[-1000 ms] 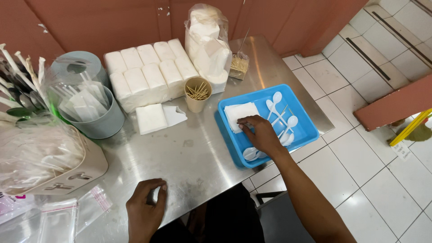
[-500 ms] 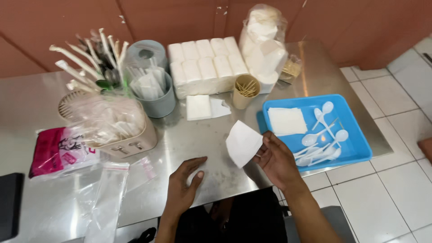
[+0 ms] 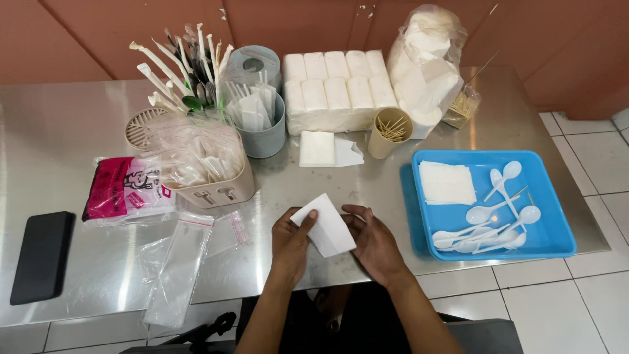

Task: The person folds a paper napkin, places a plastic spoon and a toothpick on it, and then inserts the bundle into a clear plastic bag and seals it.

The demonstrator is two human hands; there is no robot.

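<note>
Head view: both hands' fingers (image 3: 308, 223) clamp a white napkin (image 3: 325, 227) (folded) above table (image 3: 78, 131).

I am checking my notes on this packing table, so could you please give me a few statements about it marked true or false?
1. Both hands, left hand and right hand, hold one white napkin. True.
2. The blue tray holds forks only. False: it holds white spoons and a napkin stack.
3. A black phone lies on the steel table. True.
4. The beige cup of toothpicks stands inside the tray. False: it stands on the table outside it.
</note>
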